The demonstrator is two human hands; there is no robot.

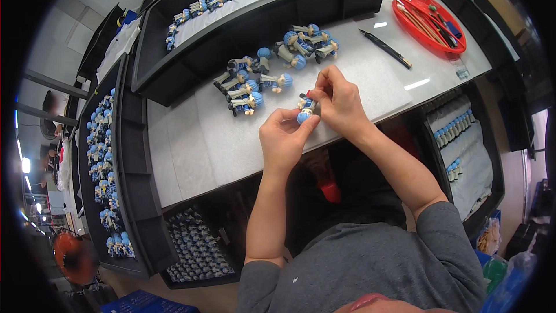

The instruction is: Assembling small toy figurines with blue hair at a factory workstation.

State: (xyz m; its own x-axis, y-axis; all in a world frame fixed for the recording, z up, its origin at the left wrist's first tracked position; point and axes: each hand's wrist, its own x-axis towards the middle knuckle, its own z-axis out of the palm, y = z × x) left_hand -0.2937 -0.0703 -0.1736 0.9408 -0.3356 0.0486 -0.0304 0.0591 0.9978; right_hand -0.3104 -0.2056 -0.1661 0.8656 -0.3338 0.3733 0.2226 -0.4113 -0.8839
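Observation:
A small figurine [305,117] with blue hair and a blue-and-white outfit lies tilted between my hands, just above the near part of the table. My left hand [282,138] pinches it by the head with thumb and forefinger. On its other side, my right hand [343,104] is closed, fingertips together at the figurine's lower end. A small red piece [308,93] shows at those fingertips; its kind is too small to tell. Beyond my hands, several matching figurines [277,81] lie loosely grouped on the white table covering [197,156].
A long black tray [255,17] of figurines borders the back. Another black tray [136,197] stands at the left. At the back right are a black pen [387,48] and a red dish [425,35] with brushes. Trays of figurines [200,249] sit below table level.

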